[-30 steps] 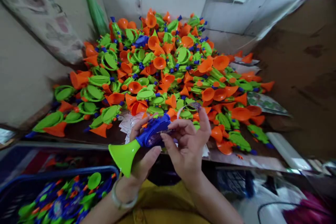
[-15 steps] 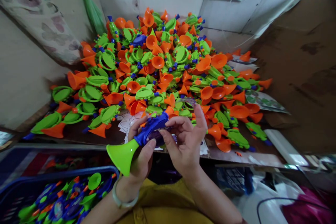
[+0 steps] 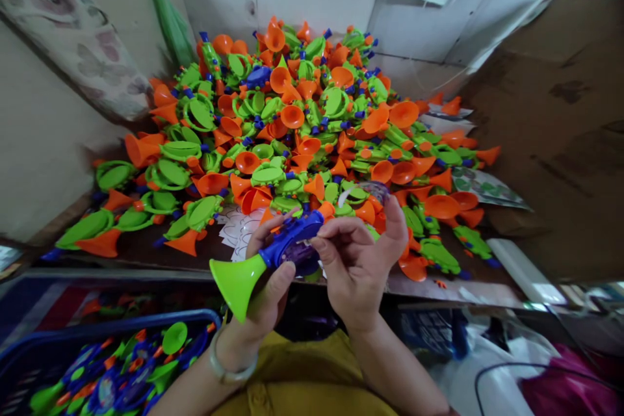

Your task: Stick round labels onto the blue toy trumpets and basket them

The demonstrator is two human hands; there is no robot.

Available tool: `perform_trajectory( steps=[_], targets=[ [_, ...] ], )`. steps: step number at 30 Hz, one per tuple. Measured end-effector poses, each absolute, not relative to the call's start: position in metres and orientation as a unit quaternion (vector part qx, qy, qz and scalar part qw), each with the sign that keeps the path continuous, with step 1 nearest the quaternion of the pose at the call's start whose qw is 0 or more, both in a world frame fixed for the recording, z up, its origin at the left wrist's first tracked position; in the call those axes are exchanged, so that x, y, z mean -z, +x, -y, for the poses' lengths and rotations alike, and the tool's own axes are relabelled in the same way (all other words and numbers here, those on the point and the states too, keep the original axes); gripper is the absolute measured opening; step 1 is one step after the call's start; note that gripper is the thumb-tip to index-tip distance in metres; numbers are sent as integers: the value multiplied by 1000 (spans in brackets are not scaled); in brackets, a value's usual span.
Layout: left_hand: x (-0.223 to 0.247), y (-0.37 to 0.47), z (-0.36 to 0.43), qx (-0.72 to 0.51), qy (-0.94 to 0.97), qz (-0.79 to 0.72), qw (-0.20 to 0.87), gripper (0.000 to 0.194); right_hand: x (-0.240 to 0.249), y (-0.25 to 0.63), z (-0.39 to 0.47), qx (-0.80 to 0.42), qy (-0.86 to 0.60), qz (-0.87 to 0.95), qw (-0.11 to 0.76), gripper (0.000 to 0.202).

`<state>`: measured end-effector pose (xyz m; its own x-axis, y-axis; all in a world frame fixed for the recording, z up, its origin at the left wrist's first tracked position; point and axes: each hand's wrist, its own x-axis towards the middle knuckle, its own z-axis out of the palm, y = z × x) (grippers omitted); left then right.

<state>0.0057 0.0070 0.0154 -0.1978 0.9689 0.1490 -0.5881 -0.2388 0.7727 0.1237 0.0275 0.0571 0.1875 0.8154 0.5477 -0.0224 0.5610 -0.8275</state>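
A blue toy trumpet (image 3: 292, 237) with a bright green bell (image 3: 237, 283) and an orange tip is in my left hand (image 3: 270, 289), its fingers wrapped round the body. The bell points down and to the left. My right hand (image 3: 358, 260) is at the toy's right side, thumb and index finger pinched on the edge of a purple sticker lying against the blue body. On a raised fingertip of the same hand rests a curved, clear and purple piece of film (image 3: 374, 190).
Green and orange toy trumpets (image 3: 292, 117) are heaped on the table (image 3: 195, 253) against the wall. A blue basket (image 3: 141, 322) of blue-and-green trumpets stands at the lower left. White printed sheets (image 3: 238, 231) lie behind my left hand. Cardboard (image 3: 560, 143) stands at the right.
Both hands and the blue trumpet have shifted slightly to the right. The film on my right fingertip has moved right too and shows more clearly.
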Motion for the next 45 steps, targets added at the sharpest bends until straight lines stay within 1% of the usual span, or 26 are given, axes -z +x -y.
perform_trajectory(
  steps=[3, 7, 11, 13, 16, 18, 19, 21, 24, 26, 28, 33, 36, 40, 45],
  targets=[
    [-13, 1, -7, -698, 359, -281, 553, 56, -61, 123, -24, -359, -361, 513, 691, 88],
    [-3, -8, -7, -698, 417, -271, 516, 55, -64, 121, -22, -429, -349, 460, 695, 84],
    [10, -12, -3, -688, 433, -289, 505, 50, -64, 119, -19, -438, -354, 454, 691, 82],
    [15, -14, -4, -687, 436, -320, 485, 50, -66, 121, -17, -406, -348, 491, 688, 79],
    [16, -19, -9, -695, 437, -367, 438, 48, -75, 129, -12, -276, -348, 530, 722, 73],
    [10, -22, -13, -711, 433, -364, 418, 42, -81, 135, -11, -201, -354, 529, 745, 74],
    [6, -23, -13, -718, 432, -347, 422, 41, -82, 136, -11, -194, -360, 533, 741, 77],
    [-4, -24, -13, -718, 439, -302, 448, 45, -82, 136, -12, -236, -373, 553, 707, 81],
    [-15, -23, -11, -701, 465, -250, 480, 60, -73, 130, -15, -305, -379, 568, 664, 83],
    [-18, -21, -11, -700, 473, -235, 481, 67, -67, 126, -17, -318, -376, 572, 656, 86],
    [-20, -19, -12, -704, 473, -228, 479, 68, -63, 123, -18, -319, -378, 578, 649, 89],
    [-20, -15, -15, -713, 477, -248, 450, 63, -63, 122, -17, -299, -385, 592, 642, 91],
    [-19, -15, -15, -709, 489, -278, 425, 55, -63, 121, -17, -298, -391, 592, 639, 90],
    [-18, -15, -14, -708, 487, -310, 406, 42, -63, 121, -17, -313, -383, 587, 641, 91],
    [-18, -13, -13, -711, 480, -312, 409, 38, -63, 123, -18, -354, -371, 569, 643, 89]
  ],
)
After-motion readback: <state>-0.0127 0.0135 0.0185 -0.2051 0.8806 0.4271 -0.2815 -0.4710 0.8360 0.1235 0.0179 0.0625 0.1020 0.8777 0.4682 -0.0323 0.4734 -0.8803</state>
